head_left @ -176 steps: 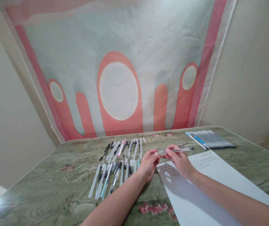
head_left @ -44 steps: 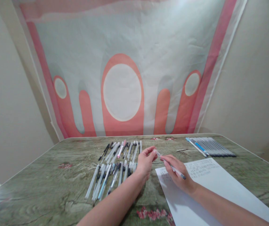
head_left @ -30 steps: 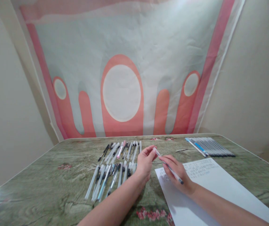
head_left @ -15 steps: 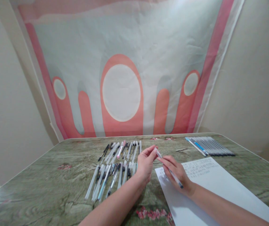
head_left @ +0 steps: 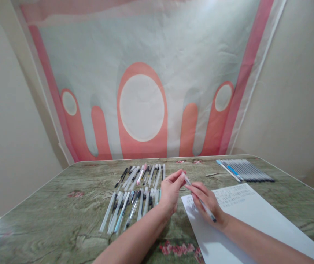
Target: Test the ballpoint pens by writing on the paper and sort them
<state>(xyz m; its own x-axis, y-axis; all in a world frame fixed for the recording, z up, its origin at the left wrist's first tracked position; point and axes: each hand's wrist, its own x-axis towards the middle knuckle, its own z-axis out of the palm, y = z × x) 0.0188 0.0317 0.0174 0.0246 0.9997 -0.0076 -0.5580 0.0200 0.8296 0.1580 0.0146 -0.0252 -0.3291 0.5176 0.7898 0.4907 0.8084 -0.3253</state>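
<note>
Wall hanging point(head_left: 96, 55): pale grey-green, pink borders, coral shapes and white ovals; it stands behind the far edge of the counter point(head_left: 47, 209). Counter surface: wood-pattern, with a blossom print point(head_left: 177, 250) toward the near edge.

Sheet of paper point(head_left: 252, 227): white, flat, extending from right of the middle toward the near right corner. Small handwritten-looking marks fill its far part; text too small to read.

Near pen group point(head_left: 121, 213): left of the middle, nearer the near edge than the other group. Mixed clear, white, black and light blue barrels lie close together, some overlapping. The left forearm partly hides this group.

Pen row point(head_left: 246, 170): close to the far right corner, clear barrels side by side with dark ends toward the right. Blue-marked pens lie along its left side. Whether a clear sleeve contains the row cannot be told.

Far pen group point(head_left: 130, 178): left of the middle, near the far edge; clear, white and black barrels, one pink.

Right hand point(head_left: 206, 201): above the far left part of the sheet, fingers closed around the barrel of the held pen. Left hand point(head_left: 170, 190): just beside it, thumb and fingers pinched on the pale far end.

Held pen point(head_left: 206, 210): tilted between both hands, dark end toward the near right; whether the pale end is capped cannot be told.
</note>
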